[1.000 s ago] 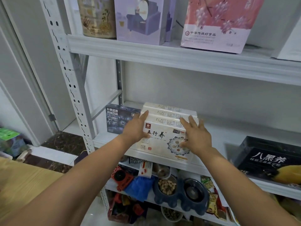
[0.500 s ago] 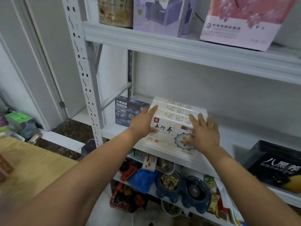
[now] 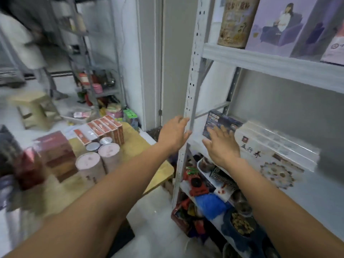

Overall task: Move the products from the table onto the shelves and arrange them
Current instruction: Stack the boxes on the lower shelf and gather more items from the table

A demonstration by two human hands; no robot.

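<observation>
hands: our left hand (image 3: 174, 134) and right hand (image 3: 222, 146) leave the white boxes (image 3: 275, 151) | view: we turn toward 9 o'clock, table (image 3: 143, 144) appears

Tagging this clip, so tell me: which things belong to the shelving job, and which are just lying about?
Job: white boxes, red boxes, round tins, table, shelf unit.
Lying about: stool, blue bag, bowl of kibble.

The wooden table (image 3: 158, 172) bears red boxes (image 3: 104, 131) and, seemingly, round tins (image 3: 96, 157); the shelf (image 3: 316, 192) holds stacked white boxes (image 3: 270, 146).
</observation>
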